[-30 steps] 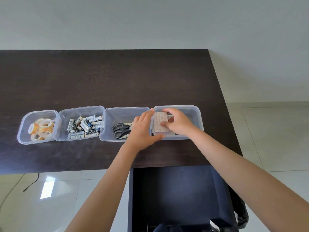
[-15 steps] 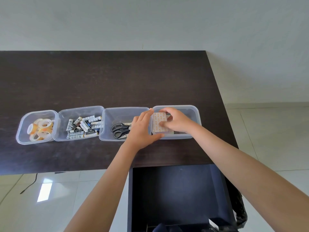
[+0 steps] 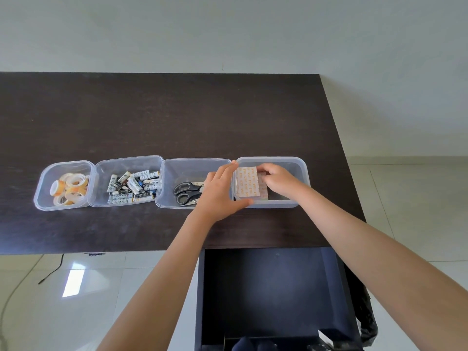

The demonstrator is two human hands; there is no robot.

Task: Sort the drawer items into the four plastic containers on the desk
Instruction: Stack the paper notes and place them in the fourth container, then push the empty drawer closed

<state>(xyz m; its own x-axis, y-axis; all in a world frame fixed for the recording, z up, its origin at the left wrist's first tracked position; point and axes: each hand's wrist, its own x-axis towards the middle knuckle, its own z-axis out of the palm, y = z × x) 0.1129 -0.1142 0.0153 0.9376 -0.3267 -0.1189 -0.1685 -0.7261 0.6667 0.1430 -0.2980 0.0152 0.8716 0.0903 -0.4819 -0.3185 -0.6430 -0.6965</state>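
We see two bare forearms reaching in from the lower edge of the view, with no sleeve, watch, bracelet or ring on either of them. Our left hand (image 3: 219, 191) and right hand (image 3: 279, 182) are both uncovered, wearing no gloves, and the nails we can make out are short and unpainted. Both arms are slim and smooth from wrist to elbow, free of marks, tape or straps, and the upper arms and shoulders lie outside the picture.
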